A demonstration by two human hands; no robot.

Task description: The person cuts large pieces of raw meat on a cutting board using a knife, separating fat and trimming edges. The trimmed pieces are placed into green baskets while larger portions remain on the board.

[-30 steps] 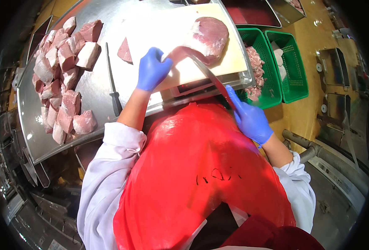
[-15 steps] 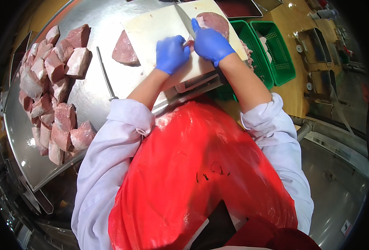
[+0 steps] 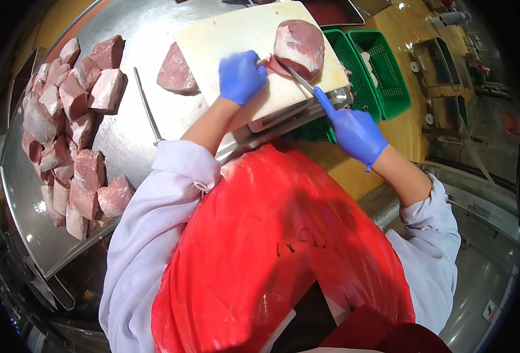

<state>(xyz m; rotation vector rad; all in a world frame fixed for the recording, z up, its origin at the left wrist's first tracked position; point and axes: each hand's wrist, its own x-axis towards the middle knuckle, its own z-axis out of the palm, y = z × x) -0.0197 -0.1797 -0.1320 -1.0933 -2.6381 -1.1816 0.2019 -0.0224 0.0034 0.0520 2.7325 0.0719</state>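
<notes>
A round chunk of raw meat [image 3: 300,47], pink with a pale fatty side, sits on the right part of a white cutting board [image 3: 230,32]. My left hand [image 3: 240,77], in a blue glove, is closed on a thin meat strip [image 3: 278,67] that runs to the chunk's near-left edge. My right hand [image 3: 357,134], also blue-gloved, grips a knife [image 3: 300,80], its index finger stretched along the knife. The blade meets the chunk's lower edge beside the strip; its tip is hard to make out. Most of the handle is hidden in my hand.
Another meat piece [image 3: 176,72] lies left of the board on the metal table [image 3: 131,50]. Nearby is a sharpening steel [image 3: 146,103]. Several meat chunks [image 3: 74,97] are heaped at the far left. Green baskets [image 3: 396,88] holding meat scraps stand right of the board.
My right hand has pulled back right and toward me with the knife. The blade, earlier pointing away over the board, now lies at the chunk's near edge. My left hand has barely moved.
</notes>
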